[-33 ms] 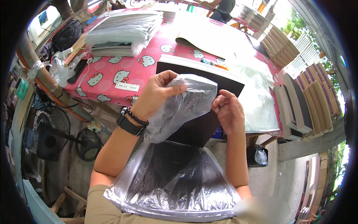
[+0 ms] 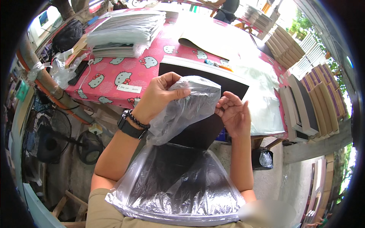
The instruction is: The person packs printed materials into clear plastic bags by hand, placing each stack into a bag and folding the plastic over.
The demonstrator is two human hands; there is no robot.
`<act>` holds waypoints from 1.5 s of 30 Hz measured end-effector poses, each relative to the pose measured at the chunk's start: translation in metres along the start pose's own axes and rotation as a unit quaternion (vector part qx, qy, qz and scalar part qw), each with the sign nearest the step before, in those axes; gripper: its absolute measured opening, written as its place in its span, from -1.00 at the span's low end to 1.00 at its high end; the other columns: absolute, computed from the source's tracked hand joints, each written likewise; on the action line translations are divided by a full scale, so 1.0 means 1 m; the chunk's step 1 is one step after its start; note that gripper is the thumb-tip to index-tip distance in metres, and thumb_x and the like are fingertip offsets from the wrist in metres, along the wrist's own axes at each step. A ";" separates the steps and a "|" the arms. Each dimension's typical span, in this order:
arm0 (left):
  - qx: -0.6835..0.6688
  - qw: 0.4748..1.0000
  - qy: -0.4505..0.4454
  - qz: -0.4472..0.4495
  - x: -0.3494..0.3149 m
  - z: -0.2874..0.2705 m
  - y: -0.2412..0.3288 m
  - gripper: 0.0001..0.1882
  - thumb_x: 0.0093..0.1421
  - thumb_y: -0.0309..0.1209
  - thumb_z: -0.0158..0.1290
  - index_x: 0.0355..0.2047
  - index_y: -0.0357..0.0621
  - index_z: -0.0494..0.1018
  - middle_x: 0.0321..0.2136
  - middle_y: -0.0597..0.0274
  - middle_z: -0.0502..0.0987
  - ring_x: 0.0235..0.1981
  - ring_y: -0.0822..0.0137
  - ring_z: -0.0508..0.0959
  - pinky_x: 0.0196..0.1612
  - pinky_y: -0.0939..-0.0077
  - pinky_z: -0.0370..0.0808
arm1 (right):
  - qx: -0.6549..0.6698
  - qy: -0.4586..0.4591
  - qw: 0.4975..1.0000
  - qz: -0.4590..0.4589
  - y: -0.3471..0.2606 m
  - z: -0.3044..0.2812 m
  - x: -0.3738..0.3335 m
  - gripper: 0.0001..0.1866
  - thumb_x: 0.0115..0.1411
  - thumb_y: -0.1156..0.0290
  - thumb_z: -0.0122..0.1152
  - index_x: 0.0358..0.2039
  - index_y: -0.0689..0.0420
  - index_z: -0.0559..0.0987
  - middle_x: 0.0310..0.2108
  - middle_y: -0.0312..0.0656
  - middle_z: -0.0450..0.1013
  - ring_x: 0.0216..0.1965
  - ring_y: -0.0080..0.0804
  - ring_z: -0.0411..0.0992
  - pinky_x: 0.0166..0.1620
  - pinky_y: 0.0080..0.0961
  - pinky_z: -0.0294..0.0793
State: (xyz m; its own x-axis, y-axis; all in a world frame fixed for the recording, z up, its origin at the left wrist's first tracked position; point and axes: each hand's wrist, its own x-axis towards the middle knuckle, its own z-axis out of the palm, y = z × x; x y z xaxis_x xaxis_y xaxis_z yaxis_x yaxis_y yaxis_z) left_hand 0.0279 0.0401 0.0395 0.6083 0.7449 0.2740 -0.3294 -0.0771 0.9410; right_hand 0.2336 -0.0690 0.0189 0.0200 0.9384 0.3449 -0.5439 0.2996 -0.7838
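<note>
— Looking down, where did you have the bag (image 2: 195,100)?

— Straight ahead of you, in two parts. Its gathered upper part stood raised between your left hand (image 2: 161,91) and your right hand (image 2: 235,116); its lower part spread over your lap, the wide edge lying close to your body.

— Which way did it run?

— Lengthwise, its long axis led from your body out toward the worktop (image 2: 108,69). The raised part slanted from lower left, near your left wrist, to upper right.

— And the board (image 2: 197,132)?

— It lay on that same line, black, bare below the raised film and covered by clear film nearer to you. Beyond it, a black slab (image 2: 232,84) with a pale edge rested on the worktop; whether the two were one piece, you couldn't tell from this view.

— What did each of your hands have?

— Your left pinched the film between thumb and fingers, near its top. Your right gripped nothing clearly: thumb apart, fingers loosely bent beside the film's right edge. Whether a fingertip touched it, you couldn't tell.

— So which was nearer that right edge?

— Your right, by far. The spread part lay below both, between your forearms.
</note>
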 end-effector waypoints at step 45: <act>0.123 0.991 -0.044 -0.022 -0.034 0.038 -0.011 -0.69 0.14 -0.23 -0.07 -0.58 -0.20 0.46 -0.72 0.47 0.33 -0.71 0.71 0.21 -0.68 0.78 0.09 | 0.063 0.001 0.996 0.061 0.015 0.020 -0.008 -0.85 0.13 0.34 0.00 -0.49 0.14 0.35 -0.58 -0.31 0.36 -0.54 -0.66 0.32 -0.44 -0.72 0.31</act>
State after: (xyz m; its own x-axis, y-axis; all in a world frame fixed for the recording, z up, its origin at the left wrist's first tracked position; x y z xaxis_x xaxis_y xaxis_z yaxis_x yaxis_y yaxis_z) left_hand 0.0383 -0.0100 0.0276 0.6824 0.6911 0.2382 -0.1219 -0.2138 0.9692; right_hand 0.2079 -0.0752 0.0149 -0.0507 0.9671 0.2493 -0.6431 0.1593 -0.7490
